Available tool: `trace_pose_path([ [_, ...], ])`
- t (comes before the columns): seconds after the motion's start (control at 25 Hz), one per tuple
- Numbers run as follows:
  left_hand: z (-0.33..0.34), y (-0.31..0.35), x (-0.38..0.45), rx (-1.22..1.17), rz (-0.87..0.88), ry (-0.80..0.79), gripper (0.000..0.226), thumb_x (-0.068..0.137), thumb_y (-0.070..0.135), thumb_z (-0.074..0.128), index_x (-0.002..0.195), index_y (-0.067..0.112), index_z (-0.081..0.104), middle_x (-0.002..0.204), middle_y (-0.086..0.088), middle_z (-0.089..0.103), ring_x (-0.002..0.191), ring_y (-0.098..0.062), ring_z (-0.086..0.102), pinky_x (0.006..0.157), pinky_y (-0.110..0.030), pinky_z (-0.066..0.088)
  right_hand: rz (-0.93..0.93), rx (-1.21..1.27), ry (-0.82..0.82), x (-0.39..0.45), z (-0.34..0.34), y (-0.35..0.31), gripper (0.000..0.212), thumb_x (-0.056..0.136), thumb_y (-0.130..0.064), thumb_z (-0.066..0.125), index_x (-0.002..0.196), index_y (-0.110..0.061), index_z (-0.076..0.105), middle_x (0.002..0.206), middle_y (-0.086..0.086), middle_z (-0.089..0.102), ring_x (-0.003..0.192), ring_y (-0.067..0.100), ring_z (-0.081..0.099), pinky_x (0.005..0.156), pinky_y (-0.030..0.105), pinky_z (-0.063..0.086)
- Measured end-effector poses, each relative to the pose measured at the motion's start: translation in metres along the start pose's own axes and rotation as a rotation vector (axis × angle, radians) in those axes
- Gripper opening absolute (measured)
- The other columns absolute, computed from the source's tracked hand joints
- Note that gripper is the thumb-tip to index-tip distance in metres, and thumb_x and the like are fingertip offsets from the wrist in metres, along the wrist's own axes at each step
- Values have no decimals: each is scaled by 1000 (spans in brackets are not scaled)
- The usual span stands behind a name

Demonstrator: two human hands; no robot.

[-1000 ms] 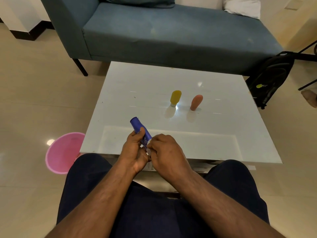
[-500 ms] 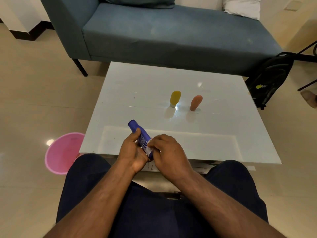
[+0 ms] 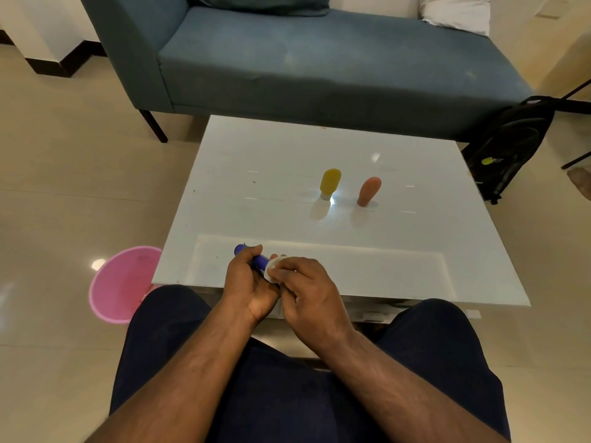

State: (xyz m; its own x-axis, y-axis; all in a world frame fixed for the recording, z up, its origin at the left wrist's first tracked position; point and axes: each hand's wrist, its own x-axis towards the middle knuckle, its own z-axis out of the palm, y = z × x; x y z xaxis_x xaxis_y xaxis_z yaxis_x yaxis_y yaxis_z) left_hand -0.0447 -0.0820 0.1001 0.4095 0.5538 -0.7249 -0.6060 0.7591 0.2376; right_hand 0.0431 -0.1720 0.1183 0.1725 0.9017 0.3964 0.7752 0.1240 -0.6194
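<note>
Blue tube (image 3: 259, 259): since a second ago we have tipped it down; its far end, then raised over the table's near part, now sits lower and points left, and the white end has come into sight.
Trousers (image 3: 287, 394): dark, over our knees, which reach the table's near edge.
Left hand (image 3: 248, 287): over the table's near edge, fingers and thumb curled tight round the blue tube, thumb laid across the top of it.
Right hand (image 3: 307, 289): just right of the left hand and touching it, above the same near edge; its fingertips are closed in a pinch on the white cap (image 3: 274, 266).
White cap, detail: it meets the right end of the blue tube; we cannot tell whether it is loose or seated.
Blue tube, place: held clear above the near left part of the table, lying almost level, most of it hidden in our left fist.
Table (image 3: 287, 161): white, glossy, low.
Bin (image 3: 120, 282): pink, on the floor just beside the table's near left corner.
Yellow bottle (image 3: 330, 183): standing cap down near the table's middle.
Orange bottle (image 3: 369, 190): standing on the table just right of the yellow one, apart from it.
Backpack (image 3: 511, 142): black, on the floor by the table's far right corner.
Sofa (image 3: 319, 68): blue-grey, beyond the table's far edge.
Pillow (image 3: 457, 11): white, on the sofa, well beyond the table's far right.
</note>
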Motion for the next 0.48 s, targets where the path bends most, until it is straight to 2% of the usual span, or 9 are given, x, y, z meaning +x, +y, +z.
trace_pose_path([
  [0.12, 3, 3, -2, -32, -4, -13, 23, 93, 12, 57, 115, 11, 52, 107, -18, 55, 91, -31, 64, 72, -45, 59, 6, -23, 0, 1, -1, 10, 22, 80, -1, 66, 96, -15, 71, 100, -1, 66, 95, 14, 58, 83, 25, 49],
  [0.2, 5, 4, -7, -52, 12, -27, 28, 93, 11, 54, 121, 11, 51, 112, -18, 54, 96, -34, 63, 77, -49, 53, 77, 12, 0, 0, -2, 13, 20, 80, -1, 65, 93, -16, 70, 96, -2, 64, 90, 11, 59, 78, 28, 52],
  [0.36, 4, 6, -7, -69, 38, -23, 31, 92, 11, 52, 123, 6, 54, 104, -18, 58, 90, -31, 62, 78, -45, 53, 145, 68, 40, 1, 6, 4, 19, 80, 1, 62, 87, -16, 68, 95, -4, 60, 90, 11, 58, 77, 29, 51],
  [0.48, 3, 5, -7, -112, 39, -22, 29, 89, 8, 54, 118, 5, 55, 95, -17, 59, 82, -27, 60, 82, -39, 54, 70, 33, 22, -2, 10, 1, 17, 82, -2, 59, 87, -14, 70, 97, -1, 62, 91, 15, 57, 80, 26, 48],
])
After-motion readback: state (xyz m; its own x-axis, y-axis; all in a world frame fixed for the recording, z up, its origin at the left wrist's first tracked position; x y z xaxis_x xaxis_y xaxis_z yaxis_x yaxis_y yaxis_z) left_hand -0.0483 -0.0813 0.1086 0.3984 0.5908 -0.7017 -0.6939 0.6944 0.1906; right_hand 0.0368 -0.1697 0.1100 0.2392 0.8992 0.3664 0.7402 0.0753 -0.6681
